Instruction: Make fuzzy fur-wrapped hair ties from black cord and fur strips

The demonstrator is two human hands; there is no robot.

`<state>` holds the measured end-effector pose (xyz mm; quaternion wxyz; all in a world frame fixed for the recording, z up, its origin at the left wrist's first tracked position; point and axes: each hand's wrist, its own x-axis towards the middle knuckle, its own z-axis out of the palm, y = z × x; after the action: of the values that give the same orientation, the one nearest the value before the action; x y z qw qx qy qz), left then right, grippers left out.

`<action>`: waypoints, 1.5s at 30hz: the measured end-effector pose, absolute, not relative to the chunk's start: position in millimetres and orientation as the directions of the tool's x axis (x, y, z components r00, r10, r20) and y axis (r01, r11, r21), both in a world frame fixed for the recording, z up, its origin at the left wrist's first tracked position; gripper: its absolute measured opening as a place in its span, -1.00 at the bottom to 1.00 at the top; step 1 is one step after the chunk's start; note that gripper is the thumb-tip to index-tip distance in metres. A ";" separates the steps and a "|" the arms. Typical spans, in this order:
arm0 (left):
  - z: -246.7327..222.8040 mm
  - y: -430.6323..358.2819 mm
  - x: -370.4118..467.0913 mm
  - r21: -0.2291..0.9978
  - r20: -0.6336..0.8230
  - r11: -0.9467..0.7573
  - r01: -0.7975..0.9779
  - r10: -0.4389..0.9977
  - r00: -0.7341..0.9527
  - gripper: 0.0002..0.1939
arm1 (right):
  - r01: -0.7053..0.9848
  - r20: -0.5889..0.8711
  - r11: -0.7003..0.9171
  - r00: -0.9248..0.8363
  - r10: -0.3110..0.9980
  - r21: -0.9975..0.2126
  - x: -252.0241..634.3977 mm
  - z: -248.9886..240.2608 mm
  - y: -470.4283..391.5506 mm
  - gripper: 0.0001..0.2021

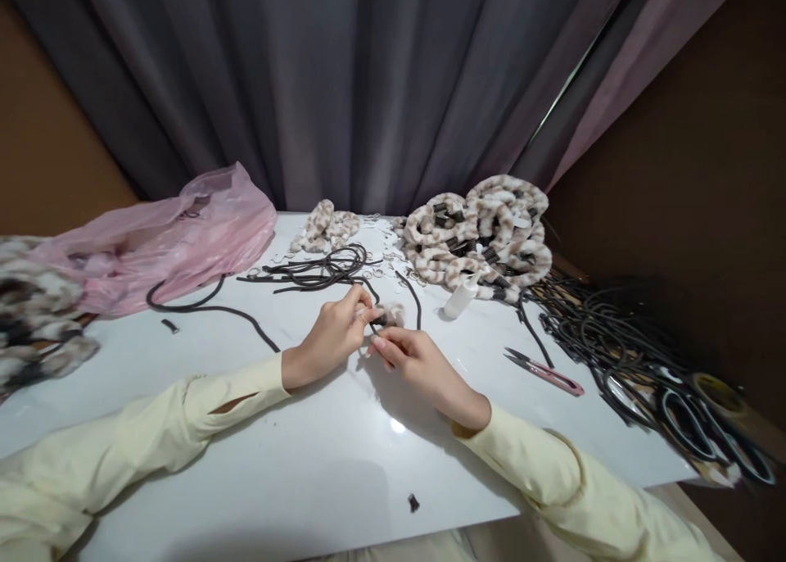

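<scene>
Over the middle of the table, my left hand [335, 328] is closed in a pinch on a black cord [372, 294] and the dark end of a small fluffy white-and-brown piece [395, 314]. My right hand [426, 367] meets it from the right, thumb and forefinger pinched together at the cord's lower end. The fingers partly hide where cord and fluffy piece meet. Just behind my hands lie a short black cord [413, 296] and a bundle of black cords [319, 271]. A small white bottle [460, 297] is to the right.
Fluffy ring-shaped pieces [485, 230] are heaped at the back right, with a smaller pile [325, 226] at the back. A pink plastic bag [184, 238] lies left. Pink-handled thread snips [544, 372], tangled black cords [614, 341] and large scissors [693, 427] occupy the right side.
</scene>
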<state>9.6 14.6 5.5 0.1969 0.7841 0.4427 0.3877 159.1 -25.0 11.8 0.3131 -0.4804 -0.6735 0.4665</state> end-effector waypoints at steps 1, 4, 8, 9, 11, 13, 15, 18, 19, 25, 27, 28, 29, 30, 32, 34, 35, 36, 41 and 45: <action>4.9 14.7 9.7 0.641 0.435 -0.536 0.549 0.843 0.316 -0.92 | 0.449 0.024 0.181 -0.332 0.943 -0.875 158.8 10.7 -25.2 -0.76; 2.7 14.5 9.9 0.597 0.444 -0.574 0.561 0.819 0.365 -0.91 | 0.683 0.153 0.361 -0.347 0.925 -0.635 157.4 6.9 -28.4 -0.80; 0.2 14.7 9.7 0.484 0.457 -0.664 0.569 0.747 0.483 -0.86 | 0.818 0.252 0.506 -0.447 0.858 -0.274 156.8 2.8 -33.4 -0.82; -0.3 15.3 9.5 0.454 0.456 -0.688 0.566 0.725 0.516 -0.85 | 0.825 0.273 0.529 -0.471 0.839 -0.200 157.2 2.2 -33.6 -0.81; -1.0 16.8 9.1 0.419 0.446 -0.716 0.558 0.698 0.560 -0.83 | 0.825 0.306 0.556 -0.506 0.807 -0.104 158.9 1.7 -32.5 -0.78; -1.2 18.2 8.8 0.435 0.431 -0.709 0.555 0.705 0.564 -0.83 | 0.823 0.330 0.564 -0.515 0.791 -0.068 161.9 2.2 -29.2 -0.77; -0.3 18.4 8.9 0.483 0.418 -0.687 0.543 0.726 0.547 -0.84 | 0.830 0.355 0.553 -0.497 0.792 -0.073 165.8 3.4 -24.6 -0.77; 3.3 15.4 9.4 0.581 0.398 -0.645 0.496 0.757 0.518 -0.83 | 0.840 0.389 0.529 -0.450 0.804 -0.121 171.8 5.3 -16.9 -0.78; 4.9 13.7 9.4 0.615 0.384 -0.623 0.483 0.772 0.506 -0.83 | 0.839 0.395 0.524 -0.437 0.808 -0.145 173.3 5.6 -14.5 -0.78; 14.1 4.9 6.6 0.749 0.258 -0.477 0.459 0.849 0.461 -0.82 | 0.760 0.378 0.555 -0.430 0.820 -0.338 177.5 2.3 -5.0 -0.81; 15.8 2.8 6.0 0.772 0.226 -0.451 0.448 0.853 0.470 -0.82 | 0.731 0.380 0.571 -0.441 0.813 -0.374 177.8 1.1 -2.9 -0.81; 16.2 1.8 5.9 0.778 0.218 -0.447 0.441 0.851 0.478 -0.81 | 0.722 0.379 0.576 -0.446 0.811 -0.383 177.9 0.7 -1.8 -0.81; 16.4 0.7 5.9 0.781 0.214 -0.447 0.436 0.847 0.486 -0.81 | 0.716 0.376 0.582 -0.454 0.808 -0.386 178.0 0.3 -0.6 -0.81; 16.2 -0.3 5.9 0.781 0.214 -0.451 0.431 0.843 0.495 -0.81 | 0.712 0.370 0.589 -0.466 0.804 -0.383 178.0 0.0 0.8 -0.81; 15.0 -1.8 6.2 0.781 0.210 -0.456 0.427 0.836 0.508 -0.82 | 0.711 0.343 0.597 -0.493 0.800 -0.371 178.2 -1.0 3.8 -0.82; 13.0 -1.7 6.6 0.794 0.187 -0.433 0.427 0.842 0.507 -0.83 | 0.710 0.312 0.598 -0.511 0.801 -0.371 178.3 -2.3 6.7 -0.81; 11.9 -0.9 6.9 0.809 0.172 -0.409 0.421 0.851 0.497 -0.84 | 0.711 0.311 0.594 -0.506 0.804 -0.377 178.3 -2.9 7.7 -0.81; 10.9 0.4 7.2 0.832 0.158 -0.378 0.406 0.863 0.481 -0.84 | 0.714 0.328 0.585 -0.487 0.809 -0.384 178.3 -3.1 8.0 -0.81; 9.9 11.9 7.8 0.970 0.035 -0.117 0.211 0.932 0.360 -0.80 | 0.723 0.589 0.581 -0.299 0.751 -0.373 177.2 3.8 -2.9 -0.75; 13.5 17.4 7.3 0.995 -0.104 0.103 0.019 0.947 0.305 -0.77 | 0.717 0.617 0.633 -0.364 0.697 -0.293 174.3 9.4 -19.8 -0.79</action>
<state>7.3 17.4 13.5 0.5960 0.5452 0.4429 0.3891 174.3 -19.8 9.4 0.3670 -0.4282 -0.8257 -0.0131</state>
